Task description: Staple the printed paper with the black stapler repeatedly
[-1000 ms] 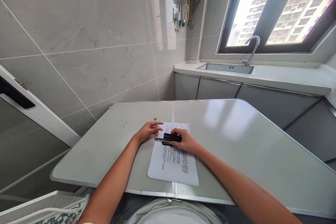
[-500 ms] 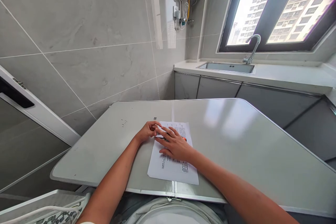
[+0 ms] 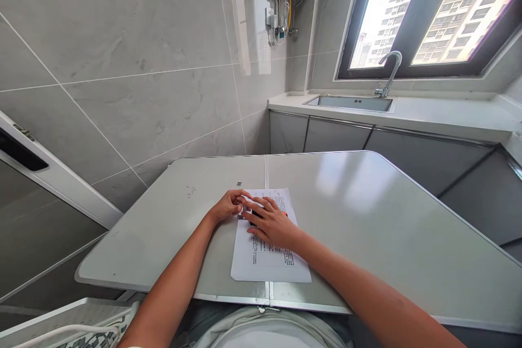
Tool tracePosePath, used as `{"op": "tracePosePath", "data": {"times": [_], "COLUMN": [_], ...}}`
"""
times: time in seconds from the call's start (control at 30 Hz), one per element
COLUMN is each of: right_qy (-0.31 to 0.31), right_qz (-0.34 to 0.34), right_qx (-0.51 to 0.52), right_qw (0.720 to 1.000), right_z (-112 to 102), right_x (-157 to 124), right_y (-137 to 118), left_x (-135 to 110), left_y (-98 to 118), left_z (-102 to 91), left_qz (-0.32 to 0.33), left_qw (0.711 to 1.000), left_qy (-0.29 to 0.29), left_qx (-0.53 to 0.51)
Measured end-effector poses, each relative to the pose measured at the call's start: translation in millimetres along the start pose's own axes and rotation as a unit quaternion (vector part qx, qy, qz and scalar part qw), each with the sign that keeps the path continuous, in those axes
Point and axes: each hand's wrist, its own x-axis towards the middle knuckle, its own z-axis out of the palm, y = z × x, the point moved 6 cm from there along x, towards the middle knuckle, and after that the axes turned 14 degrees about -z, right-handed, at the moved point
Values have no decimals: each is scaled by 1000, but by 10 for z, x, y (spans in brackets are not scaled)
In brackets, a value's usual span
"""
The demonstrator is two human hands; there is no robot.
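Observation:
Printed paper sheets (image 3: 244, 261) lie on the table under both hands. My right hand (image 3: 273, 224) rests over a black stapler (image 3: 256, 214) with an orange end, gripping it against the sheets; most of its body is hidden by the fingers. My left hand (image 3: 229, 206) is beside its far left end, thumb and fingers pinched together near a small metal part (image 3: 240, 217). What the left fingertips hold, if anything, is too small to make out. Small dark staple-like pieces (image 3: 239, 184) lie just beyond the left hand.
The pale folding table (image 3: 346, 244) has a centre seam. Several thin loose staple-like bits (image 3: 191, 192) lie at its left. Behind are a counter (image 3: 440, 111) with a sink (image 3: 350, 102) and faucet (image 3: 392, 70). A white rack (image 3: 73, 318) stands at lower left.
The paper has turned slightly. More of the stapler's black body and its metal part show between my hands. Both hands stay nearly in place; the view has shifted a little.

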Motion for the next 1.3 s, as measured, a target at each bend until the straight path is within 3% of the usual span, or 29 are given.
{"op": "tracePosePath", "data": {"times": [0.07, 0.13, 0.23, 0.33, 0.43, 0.53, 0.63, 0.83, 1.0, 1.1, 1.17, 1.23, 1.3], "right_qy": [13, 32, 46, 22, -46, -120, -134, -108, -103, -58, 26, 117, 168], "right_qz": [3, 28, 115, 242, 376, 446, 447, 437, 445, 454, 439, 390, 313], "right_qx": [-1, -8, -29, -50, -53, -33, -26, -34, -30, -27, -2, 66, 163], "right_qw": [1000, 999, 992, 969, 924, 886, 884, 892, 889, 889, 898, 911, 921], "right_z": [-28, -74, -143, -154, -64, 82, 161, 196, 190, 133, 59, -2, -29], "right_x": [-11, -57, -245, -601, -1041, -1348, -1416, -1367, -1400, -1352, -1245, -1085, -898], "right_y": [33, 140, 487, 974, 1404, 1617, 1663, 1645, 1656, 1633, 1569, 1453, 1290], "left_x": [-6, -31, -107, -102, 16, 181, 251, 157, 108, 108, 102, 92, 77], "left_y": [48, 88, 100, 82, -26, -252, -382, -196, -137, -143, -124, -84, -37], "left_z": [-65, -206, -428, -519, -525, -497, -482, -455, -457, -454, -437, -399, -360], "left_qz": [36, 68, 77, 71, 47, -24, -59, 22, 15, 10, 17, 29, 37], "left_qw": [998, 986, 938, 886, 845, 828, 822, 829, 847, 861, 870, 877, 882], "left_qy": [48, 153, 329, 397, 377, 291, 252, 298, 312, 313, 310, 298, 293], "left_qx": [3, 10, 79, 227, 377, 478, 507, 472, 429, 401, 384, 375, 367]}}
